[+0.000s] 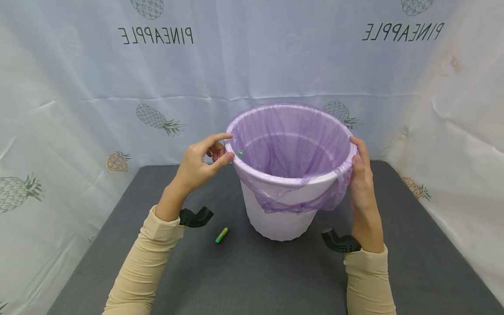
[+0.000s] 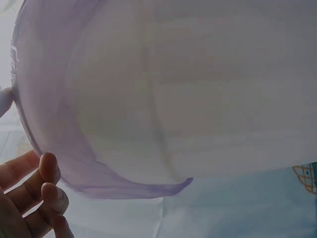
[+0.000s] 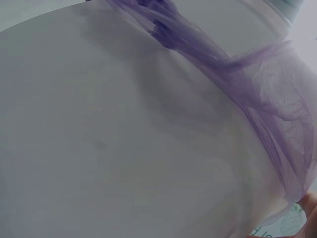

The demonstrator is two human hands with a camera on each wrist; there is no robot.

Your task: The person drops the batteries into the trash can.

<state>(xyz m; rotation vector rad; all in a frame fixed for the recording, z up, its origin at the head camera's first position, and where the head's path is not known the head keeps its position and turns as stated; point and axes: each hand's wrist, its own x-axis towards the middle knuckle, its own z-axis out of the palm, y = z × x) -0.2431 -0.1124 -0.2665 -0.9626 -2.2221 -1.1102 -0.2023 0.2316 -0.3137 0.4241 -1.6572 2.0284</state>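
Observation:
A white bin (image 1: 281, 218) stands on the dark grey table (image 1: 244, 275), lined with a purple bag (image 1: 293, 140) whose edge is folded over the rim. My left hand (image 1: 227, 148) pinches the bag's edge at the left rim between thumb and forefinger. At the right rim my right hand (image 1: 355, 151) grips the bag-covered edge, thumb on the outside. The left wrist view shows the bin's wall (image 2: 208, 99), the bag's overhang (image 2: 59, 124) and my curled fingers (image 2: 47, 186). Bin wall (image 3: 99, 139) and bunched bag (image 3: 277, 94) fill the right wrist view.
A small green stick-shaped object (image 1: 222, 235) lies on the table left of the bin's base. A tiny green dot (image 1: 241, 153) shows inside the left rim. Pineapple-print sheets (image 1: 98, 87) hang behind and at both sides of the table.

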